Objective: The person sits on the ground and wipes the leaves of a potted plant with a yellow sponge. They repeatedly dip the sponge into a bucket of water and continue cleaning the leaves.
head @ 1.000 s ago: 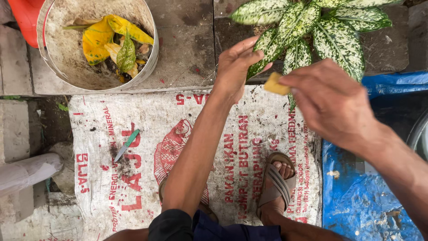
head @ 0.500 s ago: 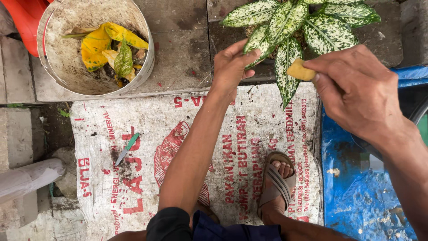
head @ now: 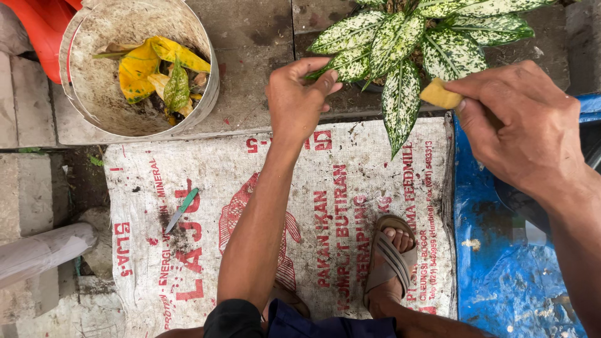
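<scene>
A plant with green-and-white speckled leaves (head: 400, 44) stands at the top right. My left hand (head: 297, 100) pinches the tip of one of its lower left leaves between thumb and fingers. My right hand (head: 519, 125) holds a small yellow sponge (head: 440, 95) in its fingertips, next to a long hanging leaf (head: 399, 103). The sponge is close to that leaf's right edge; whether they touch I cannot tell.
A dirty white bucket (head: 87, 75) with yellowed leaves stands at the top left, an orange container (head: 39, 31) behind it. A white woven sack with red print (head: 206, 250) lies on the ground with a small green-handled knife (head: 181, 209) on it. A blue tarp (head: 507, 275) is right; my sandalled foot (head: 389, 263) rests on the sack.
My left hand has closed on the leaf tip. My right hand with the sponge has shifted right, to the right edge of the hanging leaf.
</scene>
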